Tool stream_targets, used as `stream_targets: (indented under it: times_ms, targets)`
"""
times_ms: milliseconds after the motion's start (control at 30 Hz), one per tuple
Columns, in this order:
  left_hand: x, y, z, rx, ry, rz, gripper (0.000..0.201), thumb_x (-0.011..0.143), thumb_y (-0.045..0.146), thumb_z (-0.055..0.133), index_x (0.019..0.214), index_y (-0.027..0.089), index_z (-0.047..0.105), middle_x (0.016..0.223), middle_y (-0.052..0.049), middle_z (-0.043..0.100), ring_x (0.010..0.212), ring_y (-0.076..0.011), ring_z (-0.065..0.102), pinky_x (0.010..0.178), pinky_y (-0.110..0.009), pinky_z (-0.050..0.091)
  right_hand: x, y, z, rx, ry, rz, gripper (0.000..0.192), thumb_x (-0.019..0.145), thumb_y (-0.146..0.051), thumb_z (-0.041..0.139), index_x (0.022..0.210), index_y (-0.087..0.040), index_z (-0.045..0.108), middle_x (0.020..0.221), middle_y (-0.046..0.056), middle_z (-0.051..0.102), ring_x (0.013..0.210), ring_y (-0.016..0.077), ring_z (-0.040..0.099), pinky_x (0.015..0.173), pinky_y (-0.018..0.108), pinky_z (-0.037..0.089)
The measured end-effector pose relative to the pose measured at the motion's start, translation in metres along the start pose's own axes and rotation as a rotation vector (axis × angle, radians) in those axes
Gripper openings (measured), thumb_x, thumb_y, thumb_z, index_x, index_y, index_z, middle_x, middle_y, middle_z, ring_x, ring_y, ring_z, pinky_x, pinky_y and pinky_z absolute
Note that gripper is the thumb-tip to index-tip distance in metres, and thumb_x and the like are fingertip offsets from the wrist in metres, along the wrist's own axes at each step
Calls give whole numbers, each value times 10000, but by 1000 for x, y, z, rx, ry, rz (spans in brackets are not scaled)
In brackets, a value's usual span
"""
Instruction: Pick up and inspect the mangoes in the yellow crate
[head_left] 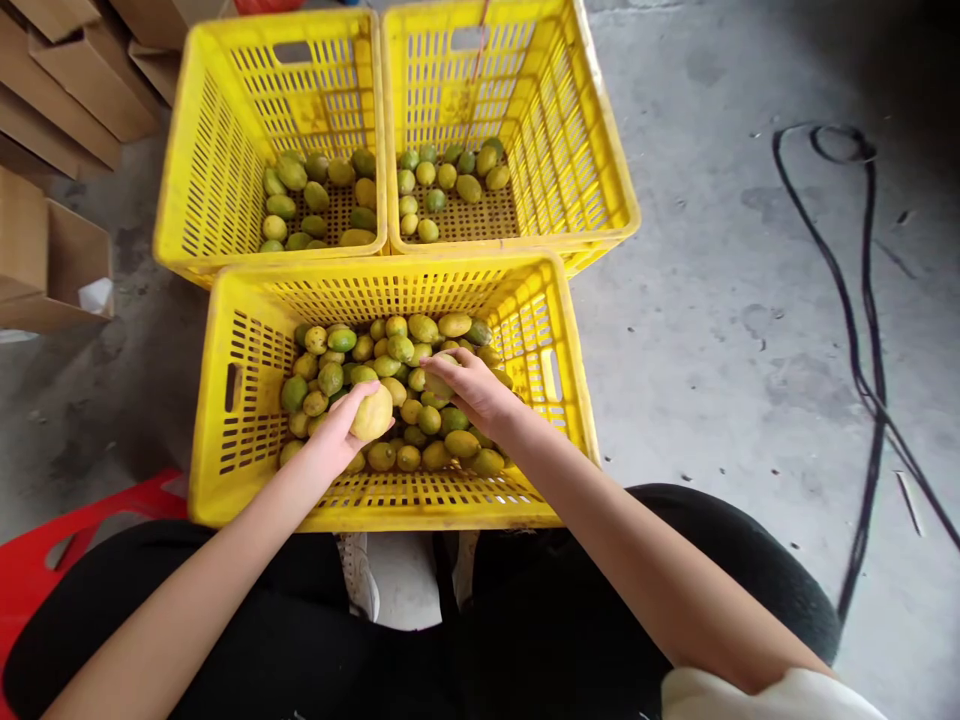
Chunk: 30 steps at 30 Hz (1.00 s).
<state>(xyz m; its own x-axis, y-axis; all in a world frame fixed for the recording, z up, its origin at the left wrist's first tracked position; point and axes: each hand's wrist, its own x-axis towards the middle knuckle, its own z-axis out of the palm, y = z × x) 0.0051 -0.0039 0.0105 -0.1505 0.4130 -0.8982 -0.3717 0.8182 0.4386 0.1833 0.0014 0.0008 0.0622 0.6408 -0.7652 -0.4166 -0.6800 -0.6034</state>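
Over the near yellow crate point(390, 518), my left hand point(341, 425) is closed around a pale yellow lemon point(373, 412). To its right, my right hand point(474, 385) has its fingers wrapped over another yellow-green lemon point(441, 376), which they partly cover. Beneath both hands lies a layer of green and yellow lemons point(331, 378) in the near crate. Whether the right hand's lemon still touches the ones below, I cannot tell.
Behind stand two more yellow crates, the left one point(217, 150) and the right one point(577, 150), each with lemons on its bottom. Cardboard boxes point(75, 90) are at the far left. A red plastic stool point(82, 525) is beside my left leg. A black cable point(870, 350) lies on the concrete floor.
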Motion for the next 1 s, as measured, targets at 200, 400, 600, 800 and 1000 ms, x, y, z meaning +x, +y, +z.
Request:
stream_targets:
  times_ms: [200, 400, 600, 800, 1000]
  targets:
    - [0, 4, 2, -70, 55, -79, 147, 1125, 290, 662, 1036, 181, 704, 868, -50, 743, 688, -184, 725, 639, -280, 676, -10, -9, 10, -6, 58, -3, 178, 873, -138, 752, 840, -227, 602, 899, -1, 633, 778, 151, 640, 694, 283, 627]
    - [-5, 7, 2, -51, 60, -188, 282, 1182, 358, 485, 1251, 155, 668, 856, -91, 735, 653, -243, 747, 551, -304, 635, -9, -10, 8, 4, 99, 7, 212, 928, -219, 826, 953, -212, 615, 928, 16, 714, 846, 135, 694, 666, 203, 534]
    - [-2, 6, 0, -5, 82, -201, 310, 1176, 343, 448, 1164, 163, 701, 834, -97, 736, 663, -240, 749, 530, -285, 587, -4, -6, 4, 19, 78, 51, 166, 945, -295, 788, 910, -215, 647, 849, -15, 659, 734, 136, 658, 598, 223, 465]
    - [-1, 8, 0, -33, 14, -168, 354, 1170, 380, 496, 1035, 150, 730, 796, -89, 747, 602, -217, 723, 482, -281, 578, -1, -6, 3, 83, 54, 67, 89, 963, -261, 706, 891, -222, 670, 925, 3, 659, 689, 133, 629, 629, 246, 516]
    - [-1, 4, 3, -58, -7, -83, 134, 1075, 217, 691, 964, 147, 716, 822, -68, 753, 634, -175, 738, 587, -258, 644, 3, -9, -1, 101, 76, 135, 214, 1071, -350, 617, 893, -239, 663, 809, 7, 646, 720, 164, 619, 597, 240, 484]
